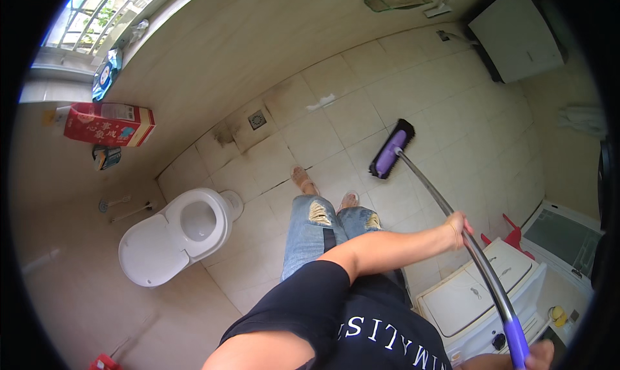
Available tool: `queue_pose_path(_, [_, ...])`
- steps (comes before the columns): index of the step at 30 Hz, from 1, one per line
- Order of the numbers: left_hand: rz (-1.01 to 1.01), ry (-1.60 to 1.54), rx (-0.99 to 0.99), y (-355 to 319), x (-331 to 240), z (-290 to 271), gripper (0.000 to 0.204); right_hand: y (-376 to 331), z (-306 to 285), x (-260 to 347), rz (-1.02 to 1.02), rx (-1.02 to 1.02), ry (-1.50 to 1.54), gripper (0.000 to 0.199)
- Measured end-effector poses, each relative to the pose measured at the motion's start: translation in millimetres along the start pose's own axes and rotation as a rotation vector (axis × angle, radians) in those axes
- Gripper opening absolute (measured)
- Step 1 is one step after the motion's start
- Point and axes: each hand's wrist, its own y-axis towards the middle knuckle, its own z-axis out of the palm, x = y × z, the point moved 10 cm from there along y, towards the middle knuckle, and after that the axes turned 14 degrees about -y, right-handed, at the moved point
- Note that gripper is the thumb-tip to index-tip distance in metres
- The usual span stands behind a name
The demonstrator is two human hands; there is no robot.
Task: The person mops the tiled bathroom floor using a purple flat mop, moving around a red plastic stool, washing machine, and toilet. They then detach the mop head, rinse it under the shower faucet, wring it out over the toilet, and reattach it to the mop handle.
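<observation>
A long-handled floor brush slants across the right half of the view. Its purple head (394, 147) with black bristles rests on the tiled floor (352, 115), ahead of my feet. My left hand (457, 229) is closed around the middle of the silver metal handle (436, 195), with that arm reaching across my body. Down at the lower right edge, my right hand (539, 355) is closed at the purple grip (515, 338) near the handle's top end. Part of that hand is cut off by the dark rim.
A white toilet (152, 253) with its lid raised stands left. A floor drain (257, 119) and dark stains lie near the wall. At right is a white cabinet (471, 292) beside a red object (507, 236). A white box-like unit (516, 34) stands far right; a red carton (110, 123) hangs left.
</observation>
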Motion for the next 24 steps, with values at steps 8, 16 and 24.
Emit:
queue_pose_path(8, [-0.013, -0.093, -0.077, 4, -104, -7, 0.011, -2, 137, 2, 0.149, 0.226, -0.094, 0.013])
queue_pose_path(16, [0.112, -0.248, 0.022, -125, -248, -6, 0.023, 19, 191, 11, 0.158, 0.08, 0.279, 0.014])
queue_pose_path(24, [0.178, -0.329, 0.069, -184, -351, 24, 0.021, 46, 302, -19, 0.877, 0.02, 0.753, 0.019])
